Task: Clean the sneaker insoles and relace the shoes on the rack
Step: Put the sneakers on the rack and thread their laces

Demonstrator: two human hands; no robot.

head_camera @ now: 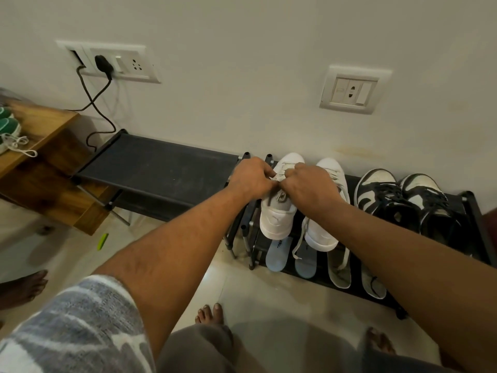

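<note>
Head view: both my hands meet over the white pair at the left end of the rack's top shelf.
Left hand [251, 180]: fingers curled, pinching the lace [277, 178] above the tongue of the left white sneaker [277, 219].
Right hand [309, 188]: fingers curled likewise, pinching the same lace from the other side; the two hands almost touch.
Left white sneaker: stands at the left end of the rack [471, 203], top shelf, toe to the wall, heel at the front edge, directly under both hands.
Right white sneaker [321, 235]: just beside the first, toward the middle of the shelf; its hanging lace [300, 238] drops loose over the front edge.
Blue insoles [278, 254]: two on the lower shelf, jutting past its front edge, below the white pair.
Grey insoles [339, 270]: two more on the same shelf, further right.
Insole condition: cannot tell whether they are clean.
Black-and-white sneakers [384, 195]: right end of the top shelf, laces appear in place.
Done, in my judgement: insoles are out of the shoes; lacing of the left white sneaker is under way near its upper eyelets.
Outstanding, in my judgement: finish and tie this lace, deal with the hanging lace, return all four insoles.
</note>
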